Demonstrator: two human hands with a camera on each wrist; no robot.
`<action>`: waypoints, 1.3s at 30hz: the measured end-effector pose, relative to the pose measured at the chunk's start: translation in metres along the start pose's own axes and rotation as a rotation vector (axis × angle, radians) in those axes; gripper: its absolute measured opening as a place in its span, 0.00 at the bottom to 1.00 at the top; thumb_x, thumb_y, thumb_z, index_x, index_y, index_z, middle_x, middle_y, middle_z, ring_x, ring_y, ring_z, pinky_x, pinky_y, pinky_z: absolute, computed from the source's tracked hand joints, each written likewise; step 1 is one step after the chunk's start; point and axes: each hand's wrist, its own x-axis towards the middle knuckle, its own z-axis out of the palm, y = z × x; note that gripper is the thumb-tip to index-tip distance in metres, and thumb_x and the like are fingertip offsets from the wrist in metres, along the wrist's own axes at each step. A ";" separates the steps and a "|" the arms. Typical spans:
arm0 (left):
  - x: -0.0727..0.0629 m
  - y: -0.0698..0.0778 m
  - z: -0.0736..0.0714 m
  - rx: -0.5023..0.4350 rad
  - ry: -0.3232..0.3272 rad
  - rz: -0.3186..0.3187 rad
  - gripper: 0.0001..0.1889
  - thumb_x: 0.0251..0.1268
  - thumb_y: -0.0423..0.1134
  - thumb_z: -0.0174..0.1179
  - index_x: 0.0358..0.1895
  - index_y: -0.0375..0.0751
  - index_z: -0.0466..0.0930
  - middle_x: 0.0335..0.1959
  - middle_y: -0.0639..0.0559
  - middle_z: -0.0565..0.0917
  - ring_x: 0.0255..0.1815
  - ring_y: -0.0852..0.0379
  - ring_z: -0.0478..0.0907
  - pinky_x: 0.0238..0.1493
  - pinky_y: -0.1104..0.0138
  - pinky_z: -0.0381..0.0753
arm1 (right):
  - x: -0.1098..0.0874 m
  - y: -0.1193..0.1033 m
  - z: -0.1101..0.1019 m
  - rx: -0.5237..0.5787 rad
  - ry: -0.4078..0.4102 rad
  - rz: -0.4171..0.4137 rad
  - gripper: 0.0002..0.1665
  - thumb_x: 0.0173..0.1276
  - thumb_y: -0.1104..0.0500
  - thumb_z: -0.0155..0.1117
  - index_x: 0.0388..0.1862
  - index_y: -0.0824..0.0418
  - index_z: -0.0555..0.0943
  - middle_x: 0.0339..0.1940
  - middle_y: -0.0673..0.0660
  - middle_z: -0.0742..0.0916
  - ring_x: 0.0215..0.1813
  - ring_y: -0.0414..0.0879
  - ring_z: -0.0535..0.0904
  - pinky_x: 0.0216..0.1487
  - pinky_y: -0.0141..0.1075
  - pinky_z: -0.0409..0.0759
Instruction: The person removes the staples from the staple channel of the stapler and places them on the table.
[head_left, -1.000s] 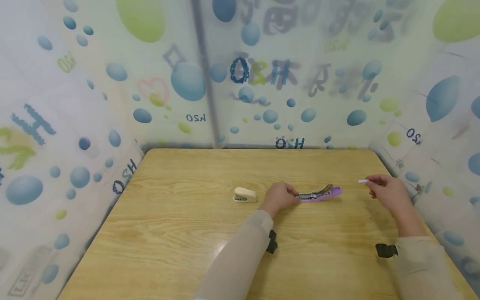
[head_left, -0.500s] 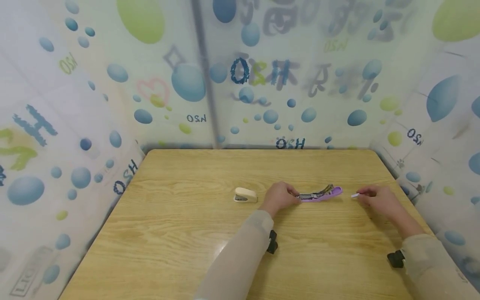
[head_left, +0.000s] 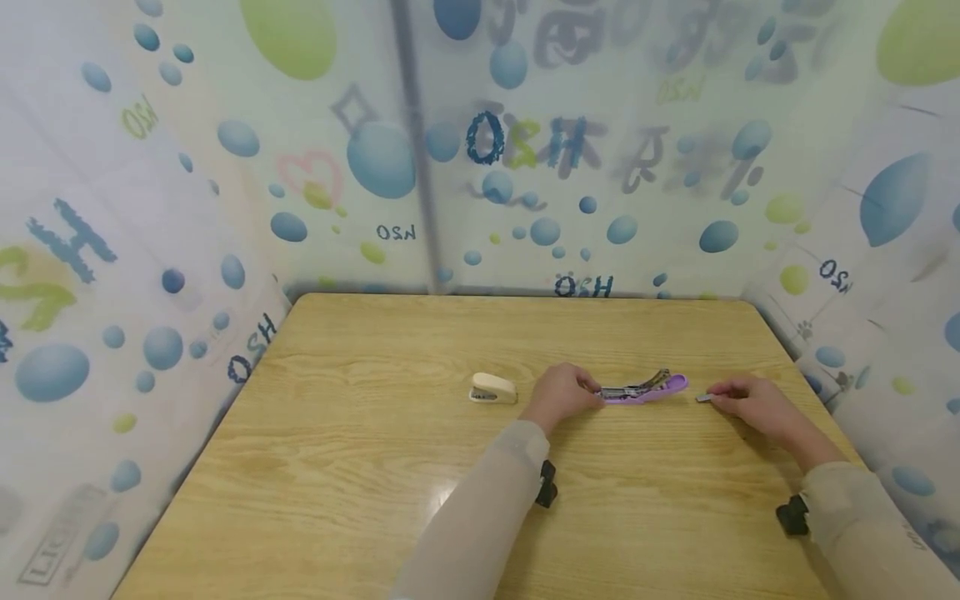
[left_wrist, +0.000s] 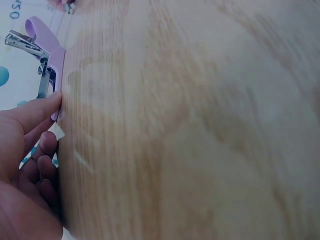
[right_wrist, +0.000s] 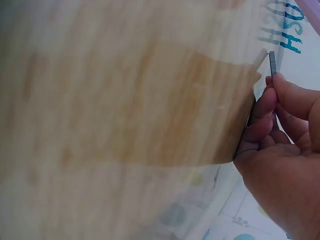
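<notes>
A purple stapler (head_left: 663, 387) lies on the table with its metal top part raised at the right end. My left hand (head_left: 561, 396) pinches its left end between thumb and fingers; the left wrist view shows the purple body (left_wrist: 56, 57) and the metal magazine beyond the thumb. To the right of the stapler, my right hand (head_left: 757, 408) pinches a short grey strip of staples (right_wrist: 272, 62) between thumb and forefinger. The strip points toward the stapler with a small gap between them. Its inner end is hidden by the fingertips.
A small cream stapler (head_left: 493, 388) sits on the wooden table (head_left: 337, 467), left of my left hand. Patterned walls (head_left: 510, 267) stand close behind the table and at both its sides. A black wrist camera (head_left: 792, 515) is strapped at the right sleeve.
My right hand has come left and nearer to the table, bringing the staple strip closer to the purple stapler. The strip has turned and now looks grey. My left hand keeps its hold.
</notes>
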 end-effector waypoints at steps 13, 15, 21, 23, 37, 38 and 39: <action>-0.001 0.001 0.000 0.008 0.009 0.003 0.08 0.60 0.48 0.80 0.40 0.57 0.94 0.40 0.63 0.91 0.41 0.62 0.83 0.50 0.64 0.83 | 0.004 0.005 0.003 0.071 -0.028 0.020 0.22 0.81 0.56 0.63 0.61 0.74 0.80 0.51 0.65 0.87 0.46 0.40 0.79 0.43 0.28 0.77; -0.002 0.001 0.000 0.006 0.008 0.003 0.08 0.60 0.48 0.80 0.40 0.57 0.94 0.41 0.63 0.91 0.41 0.62 0.83 0.50 0.64 0.83 | 0.004 0.005 0.002 0.073 -0.031 0.024 0.23 0.81 0.56 0.63 0.61 0.74 0.80 0.50 0.65 0.87 0.46 0.41 0.78 0.43 0.29 0.77; -0.001 0.001 0.000 0.016 0.008 0.007 0.08 0.60 0.49 0.80 0.41 0.58 0.94 0.41 0.63 0.91 0.42 0.62 0.83 0.50 0.64 0.83 | 0.005 0.004 0.002 0.064 -0.027 0.045 0.22 0.81 0.55 0.63 0.61 0.74 0.81 0.51 0.66 0.87 0.47 0.42 0.78 0.43 0.29 0.76; -0.001 0.000 0.000 0.021 0.008 0.009 0.08 0.60 0.49 0.80 0.41 0.58 0.94 0.41 0.63 0.91 0.43 0.62 0.83 0.51 0.64 0.83 | 0.005 0.004 0.002 0.068 -0.029 0.051 0.22 0.81 0.56 0.63 0.61 0.74 0.81 0.51 0.66 0.87 0.47 0.42 0.79 0.43 0.28 0.76; 0.004 -0.004 0.003 0.003 0.005 0.005 0.08 0.60 0.50 0.80 0.40 0.59 0.93 0.40 0.63 0.90 0.42 0.62 0.82 0.50 0.63 0.83 | 0.004 0.002 0.000 0.069 -0.034 0.047 0.22 0.81 0.55 0.63 0.60 0.73 0.82 0.54 0.68 0.87 0.48 0.44 0.79 0.45 0.29 0.76; 0.004 -0.004 0.003 0.005 0.004 0.007 0.08 0.60 0.50 0.80 0.40 0.59 0.93 0.40 0.63 0.90 0.42 0.62 0.82 0.50 0.63 0.83 | 0.004 0.003 0.000 0.074 -0.038 0.047 0.22 0.81 0.55 0.63 0.60 0.74 0.82 0.54 0.69 0.87 0.48 0.44 0.79 0.45 0.29 0.76; 0.004 -0.004 0.003 0.006 0.004 0.006 0.08 0.60 0.50 0.80 0.40 0.60 0.93 0.40 0.63 0.90 0.42 0.62 0.82 0.50 0.63 0.83 | 0.004 0.003 0.000 0.079 -0.040 0.047 0.22 0.81 0.55 0.62 0.60 0.74 0.81 0.54 0.69 0.86 0.48 0.43 0.78 0.44 0.29 0.76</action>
